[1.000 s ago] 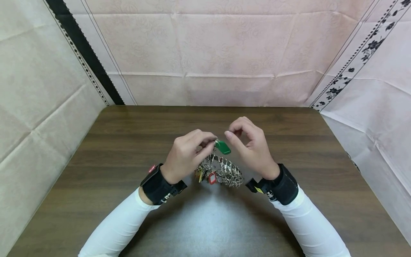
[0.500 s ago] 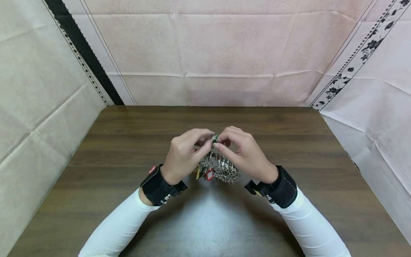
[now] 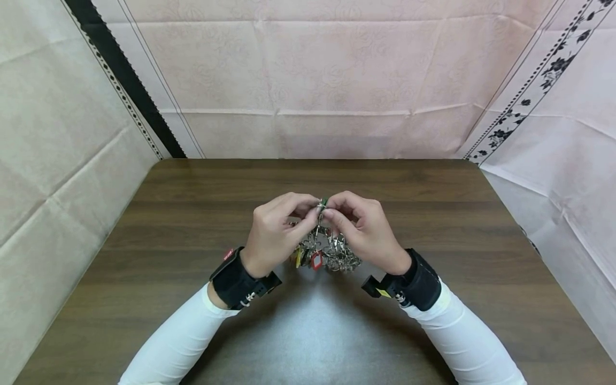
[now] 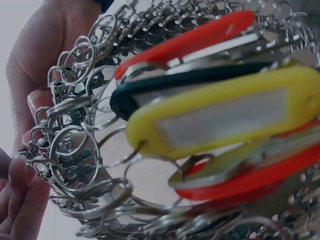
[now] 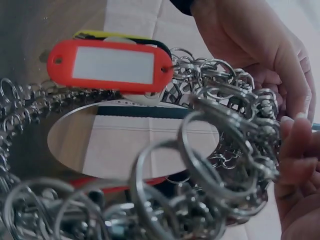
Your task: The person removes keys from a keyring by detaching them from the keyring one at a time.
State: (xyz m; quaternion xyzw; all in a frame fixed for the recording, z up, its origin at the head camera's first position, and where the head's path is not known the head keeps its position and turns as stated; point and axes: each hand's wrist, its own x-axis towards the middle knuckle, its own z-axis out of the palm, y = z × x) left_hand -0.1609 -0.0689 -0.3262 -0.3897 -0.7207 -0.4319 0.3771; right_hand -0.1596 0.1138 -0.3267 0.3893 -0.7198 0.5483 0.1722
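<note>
A loop strung with many metal key rings and clasps (image 3: pixel 337 259) sits beneath both hands in the head view. My left hand (image 3: pixel 279 230) pinches a metal key ring at the loop's far side. Facing it, my right hand (image 3: pixel 363 227) has thumb and forefinger closed at a green key tag (image 3: pixel 324 202), mostly hidden between the fingertips. A red key tag (image 5: pixel 110 67) hangs on the loop in the right wrist view. In the left wrist view, a yellow key tag (image 4: pixel 225 112) lies beside a black key tag (image 4: pixel 175 85). Fingertips (image 4: pixel 20 165) meet at the loop's edge there.
The brown wooden table (image 3: pixel 216 214) extends around the hands. Pale patterned cloth (image 3: pixel 337 80) hangs behind the table and along both sides. Black straps (image 3: pixel 243 280) are worn round both wrists.
My right hand has come left and down from beside the loop to the green tag, its fingertips now close to my left ones. The tag, earlier in plain view, is largely covered.
</note>
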